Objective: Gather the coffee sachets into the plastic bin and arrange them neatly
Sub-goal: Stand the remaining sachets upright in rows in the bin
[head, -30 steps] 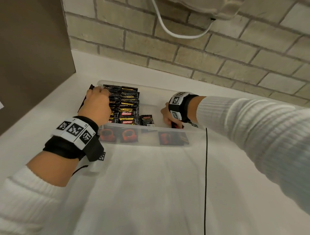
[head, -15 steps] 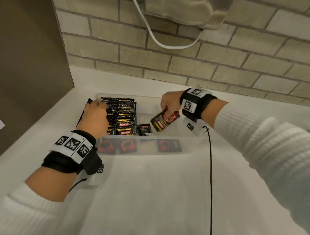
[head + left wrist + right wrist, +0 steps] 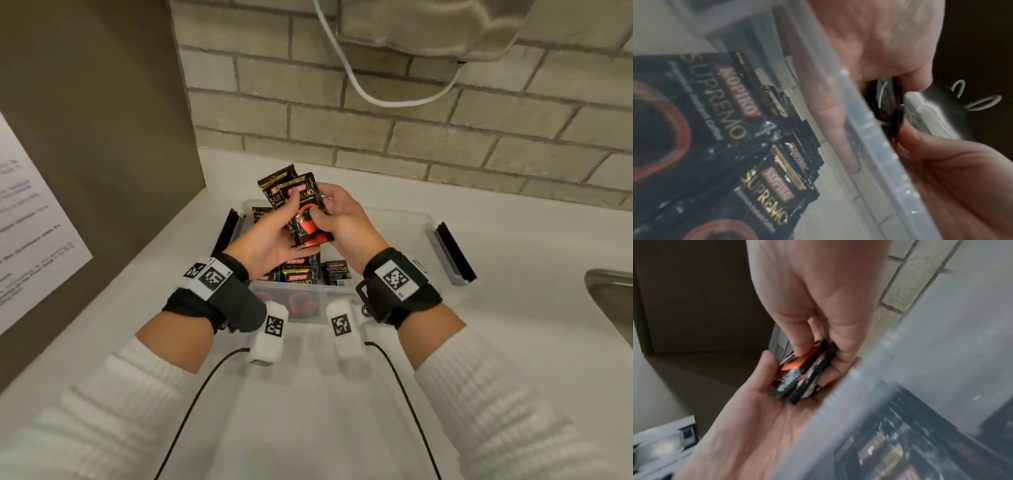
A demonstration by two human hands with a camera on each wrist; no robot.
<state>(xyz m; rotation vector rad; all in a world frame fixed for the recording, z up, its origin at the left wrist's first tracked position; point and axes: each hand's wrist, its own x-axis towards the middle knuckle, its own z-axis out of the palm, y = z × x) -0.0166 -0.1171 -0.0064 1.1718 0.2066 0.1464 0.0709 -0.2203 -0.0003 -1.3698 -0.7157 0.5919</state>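
Both hands hold two black coffee sachets (image 3: 301, 202) upright above the clear plastic bin (image 3: 411, 219). My left hand (image 3: 279, 228) cups them from the left with its thumb on the front. My right hand (image 3: 330, 217) pinches them from the right, thumb on the orange cup print. In the right wrist view the held sachets (image 3: 803, 374) show edge-on, resting in the left palm (image 3: 756, 402). More sachets (image 3: 301, 274) stand in rows in the bin's left part. The left wrist view shows these sachets (image 3: 756, 186) through the bin wall (image 3: 879, 138).
The bin sits on a white counter against a brick wall (image 3: 376, 130), with black clips (image 3: 455, 253) at its ends. A brown panel with a paper sheet (image 3: 34, 222) stands left. A sink edge (image 3: 609, 301) is at right. A white device and cord (image 3: 376, 99) hang above.
My right hand lifted sachets out of the bin's right side. My left hand left the row at the bin's left and joined it; both now hold the sachets above the bin.
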